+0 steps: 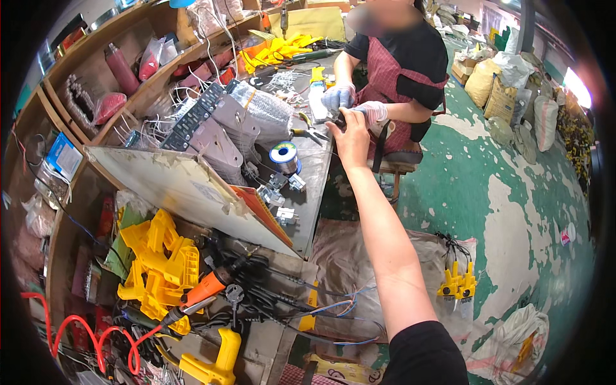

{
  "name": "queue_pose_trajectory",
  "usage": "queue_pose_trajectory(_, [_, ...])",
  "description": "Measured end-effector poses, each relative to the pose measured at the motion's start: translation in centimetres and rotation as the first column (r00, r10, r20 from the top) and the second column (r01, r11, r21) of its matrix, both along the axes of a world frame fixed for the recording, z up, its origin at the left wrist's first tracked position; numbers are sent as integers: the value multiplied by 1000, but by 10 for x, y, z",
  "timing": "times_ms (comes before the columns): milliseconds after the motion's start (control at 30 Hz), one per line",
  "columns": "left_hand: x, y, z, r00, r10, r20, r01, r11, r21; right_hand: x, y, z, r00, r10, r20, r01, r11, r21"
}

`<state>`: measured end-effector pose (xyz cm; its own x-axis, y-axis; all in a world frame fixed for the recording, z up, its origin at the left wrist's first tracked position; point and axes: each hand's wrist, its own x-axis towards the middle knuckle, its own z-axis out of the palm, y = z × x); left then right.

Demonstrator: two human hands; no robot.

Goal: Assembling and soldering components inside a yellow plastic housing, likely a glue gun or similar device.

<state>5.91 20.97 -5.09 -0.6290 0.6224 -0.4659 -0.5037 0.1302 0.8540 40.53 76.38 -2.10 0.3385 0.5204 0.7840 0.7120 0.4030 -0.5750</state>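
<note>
My right hand (351, 133) is stretched far forward, its fingers bent and closed around something small and dark, mostly hidden, beside a co-worker's gloved hands. I cannot make out what it is. One of the co-worker's gloves (339, 96) lies by a white and yellow piece (317, 96) at the bench edge; the other glove (373, 114) almost touches my fingertips. Pliers (310, 131) and a solder wire spool (284, 156) rest on the bench left of my hand. My left hand is out of view.
An upright board (192, 192) divides the bench. Nearer lie yellow tool housings (160, 269), black cables (263, 289), an orange-bodied tool (205, 287) and a red coiled hose (96, 340). A co-worker in a red apron (401, 83) sits across. Sacks (507, 83) line the floor at right.
</note>
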Motion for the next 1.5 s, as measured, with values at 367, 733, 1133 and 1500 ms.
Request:
queue_pose_trajectory(367, [13, 15, 17, 1000, 8, -20, -10, 996, -93, 3, 0, 6, 995, 42, -88, -45, 998, -31])
queue_pose_trajectory(733, [7, 6, 9, 999, 29, -34, -32, 997, -65, 9, 22, -15, 780, 282, -559, -301, 952, 59])
queue_pose_trajectory(1133, [10, 9, 7, 996, 92, -17, -93, 993, -74, 9, 7, 4, 249, 481, -841, -606, 754, 252])
queue_pose_trajectory(1500, [6, 2, 1, 998, 44, -40, -46, 998, -48, 14, 7, -1, 317, 466, -826, -622, 760, 190])
